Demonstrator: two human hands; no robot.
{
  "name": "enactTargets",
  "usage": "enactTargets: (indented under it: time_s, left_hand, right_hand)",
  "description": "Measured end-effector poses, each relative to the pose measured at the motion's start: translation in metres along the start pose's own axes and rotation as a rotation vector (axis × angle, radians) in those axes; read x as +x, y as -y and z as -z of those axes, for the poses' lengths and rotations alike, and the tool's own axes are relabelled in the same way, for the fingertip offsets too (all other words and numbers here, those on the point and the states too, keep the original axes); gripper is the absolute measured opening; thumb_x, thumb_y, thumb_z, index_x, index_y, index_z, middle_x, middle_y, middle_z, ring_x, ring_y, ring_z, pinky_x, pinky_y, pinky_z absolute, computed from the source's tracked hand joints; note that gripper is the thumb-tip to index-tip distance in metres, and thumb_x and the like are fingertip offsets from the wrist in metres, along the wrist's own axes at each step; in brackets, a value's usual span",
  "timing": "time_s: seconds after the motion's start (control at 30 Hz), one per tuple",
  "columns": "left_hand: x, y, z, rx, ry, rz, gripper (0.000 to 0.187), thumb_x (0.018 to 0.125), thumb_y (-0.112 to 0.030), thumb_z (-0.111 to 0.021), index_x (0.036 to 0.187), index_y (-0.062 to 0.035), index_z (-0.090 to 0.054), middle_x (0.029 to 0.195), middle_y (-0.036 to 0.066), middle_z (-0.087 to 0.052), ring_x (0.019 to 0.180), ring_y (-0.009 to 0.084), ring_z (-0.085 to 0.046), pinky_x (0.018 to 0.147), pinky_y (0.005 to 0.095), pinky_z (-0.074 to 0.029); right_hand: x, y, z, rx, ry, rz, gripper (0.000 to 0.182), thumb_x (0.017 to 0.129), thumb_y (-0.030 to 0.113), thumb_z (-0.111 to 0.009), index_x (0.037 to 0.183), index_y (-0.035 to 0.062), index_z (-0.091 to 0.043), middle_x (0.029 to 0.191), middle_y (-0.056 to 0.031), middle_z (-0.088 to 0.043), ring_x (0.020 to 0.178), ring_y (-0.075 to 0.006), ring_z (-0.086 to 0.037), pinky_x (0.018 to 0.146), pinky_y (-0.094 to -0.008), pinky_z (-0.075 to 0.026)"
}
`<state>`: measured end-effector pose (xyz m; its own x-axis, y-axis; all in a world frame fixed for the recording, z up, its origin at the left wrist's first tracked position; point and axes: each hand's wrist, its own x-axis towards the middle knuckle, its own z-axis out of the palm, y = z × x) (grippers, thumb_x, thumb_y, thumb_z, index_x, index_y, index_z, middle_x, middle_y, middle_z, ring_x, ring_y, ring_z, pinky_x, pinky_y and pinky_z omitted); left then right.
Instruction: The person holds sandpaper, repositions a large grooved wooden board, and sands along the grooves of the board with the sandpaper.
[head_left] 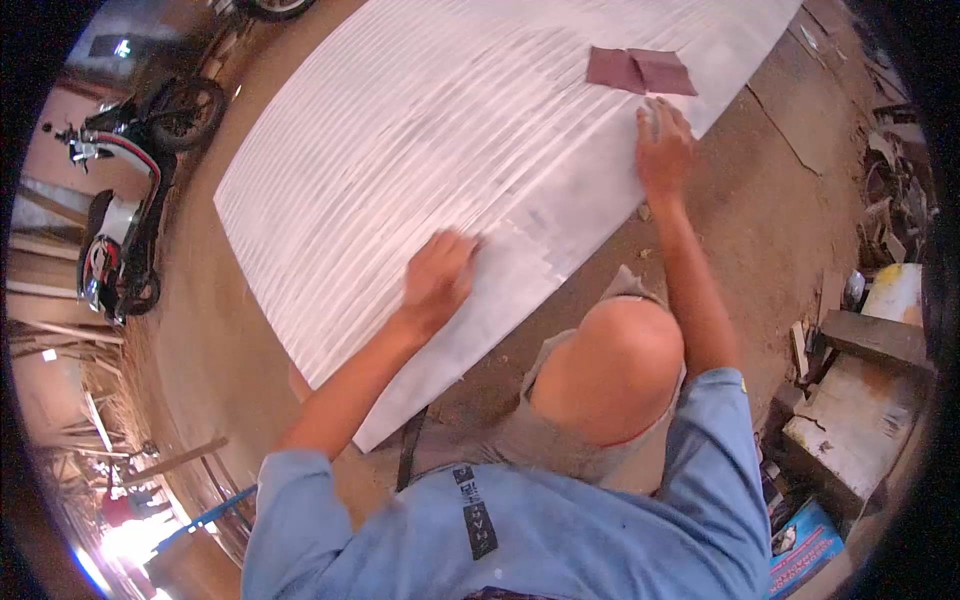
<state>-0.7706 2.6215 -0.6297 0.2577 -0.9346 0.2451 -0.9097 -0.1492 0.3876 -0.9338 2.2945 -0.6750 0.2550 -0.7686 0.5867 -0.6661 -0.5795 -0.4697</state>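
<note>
A large white-coated panel (pixel 400 130) lies flat on the dirt floor and fills the middle of the view. My left hand (pixel 438 278) presses down on its near part with the fingers curled; whether something is under the palm is hidden. My right hand (pixel 662 142) rests flat on the panel near its right edge, fingers stretched forward. Two dark reddish-brown sheets of sandpaper (pixel 640 70) lie on the panel just beyond my right hand, untouched. My bent knee (pixel 610 370) is close to the panel's near edge.
A parked motorcycle (pixel 120 220) stands at the left on the dirt floor (pixel 760 200). Wooden blocks and scraps (pixel 860 400) are piled at the right, with a blue box (pixel 810 545) below them. Timber pieces lie at lower left.
</note>
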Motion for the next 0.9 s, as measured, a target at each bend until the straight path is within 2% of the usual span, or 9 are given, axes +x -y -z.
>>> enactTargets:
  time_s: [0.13,0.2,0.3,0.4,0.5,0.57,0.73,0.83,0.9]
  left_hand:
    - [0.166,-0.031,-0.089,-0.089,-0.156,-0.193,0.009,0.077,-0.009,-0.059,0.085,-0.0036,-0.06,0.088,0.018,-0.059,0.086,0.0387,-0.059,0.074,0.0492,-0.049]
    - [0.215,-0.058,-0.108,-0.057,-0.199,-0.148,0.012,0.077,-0.012,-0.056,0.083,-0.0026,-0.061,0.087,0.02,-0.061,0.087,0.0401,-0.061,0.076,0.0506,-0.049]
    - [0.192,-0.036,-0.1,-0.011,-0.106,-0.182,0.012,0.077,-0.01,-0.057,0.085,-0.0024,-0.062,0.087,0.02,-0.061,0.087,0.0397,-0.061,0.076,0.0496,-0.05]
    - [0.064,0.004,-0.034,0.011,0.04,-0.16,0.009,0.082,-0.007,-0.063,0.091,-0.0049,-0.064,0.087,0.015,-0.06,0.082,0.0358,-0.06,0.072,0.0465,-0.05]
    - [-0.036,0.008,0.028,-0.014,0.049,0.043,0.008,0.081,-0.002,-0.068,0.088,-0.0042,-0.063,0.08,0.013,-0.059,0.077,0.032,-0.06,0.067,0.0416,-0.049]
    - [-0.035,0.006,0.027,-0.053,0.045,0.117,0.007,0.082,-0.002,-0.068,0.086,-0.004,-0.063,0.079,0.013,-0.058,0.075,0.0318,-0.06,0.066,0.0414,-0.049]
    - [0.134,-0.019,-0.07,-0.16,-0.145,-0.195,0.01,0.082,-0.008,-0.066,0.09,-0.0033,-0.063,0.082,0.016,-0.058,0.078,0.0363,-0.059,0.068,0.0452,-0.047]
    - [0.26,-0.055,-0.128,-0.157,-0.145,-0.184,0.02,0.083,-0.016,-0.06,0.097,-0.0033,-0.065,0.095,0.02,-0.064,0.09,0.0394,-0.062,0.077,0.0477,-0.049]
    - [0.289,-0.066,-0.139,-0.06,-0.104,-0.129,0.023,0.082,-0.019,-0.06,0.098,-0.0039,-0.065,0.096,0.02,-0.064,0.092,0.0402,-0.062,0.078,0.0496,-0.049]
  right_hand:
    - [0.003,0.001,0.006,0.041,0.051,-0.092,0.029,0.095,0.029,-0.057,0.113,0.0102,-0.068,0.123,-0.0104,-0.065,0.114,-0.0298,-0.059,0.1,-0.0449,-0.043]
    - [0.001,-0.001,0.005,0.008,0.037,-0.059,0.028,0.094,0.028,-0.057,0.113,0.0102,-0.068,0.123,-0.0097,-0.065,0.115,-0.0293,-0.058,0.101,-0.0451,-0.042]
    - [-0.003,-0.009,0.004,-0.039,0.03,-0.004,0.027,0.093,0.027,-0.058,0.112,0.0103,-0.068,0.125,-0.0086,-0.064,0.118,-0.028,-0.056,0.103,-0.0455,-0.039]
    - [-0.009,-0.01,0.004,-0.038,0.031,0.011,0.026,0.093,0.024,-0.058,0.112,0.0106,-0.068,0.127,-0.0082,-0.062,0.122,-0.0268,-0.054,0.106,-0.0456,-0.035]
    - [-0.017,0.0,0.01,-0.039,0.029,0.021,0.025,0.092,0.022,-0.058,0.113,0.0105,-0.068,0.128,-0.0085,-0.062,0.125,-0.0265,-0.051,0.109,-0.0454,-0.033]
    - [-0.022,0.002,0.01,-0.061,0.02,0.029,0.025,0.093,0.021,-0.058,0.113,0.0102,-0.068,0.128,-0.009,-0.061,0.126,-0.0267,-0.051,0.11,-0.0451,-0.032]
    - [-0.021,-0.003,0.006,-0.006,0.0,-0.012,0.025,0.094,0.019,-0.056,0.115,0.0132,-0.068,0.129,-0.0089,-0.061,0.127,-0.0262,-0.05,0.109,-0.0441,-0.031]
    - [-0.016,-0.001,0.009,-0.065,0.019,0.008,0.027,0.091,0.016,-0.056,0.116,0.0159,-0.068,0.129,-0.0078,-0.061,0.126,-0.0264,-0.05,0.108,-0.0452,-0.031]
    - [-0.009,-0.004,0.015,-0.127,0.11,0.047,0.029,0.093,0.016,-0.054,0.12,0.0158,-0.065,0.133,-0.0056,-0.059,0.128,-0.0259,-0.049,0.108,-0.0446,-0.031]
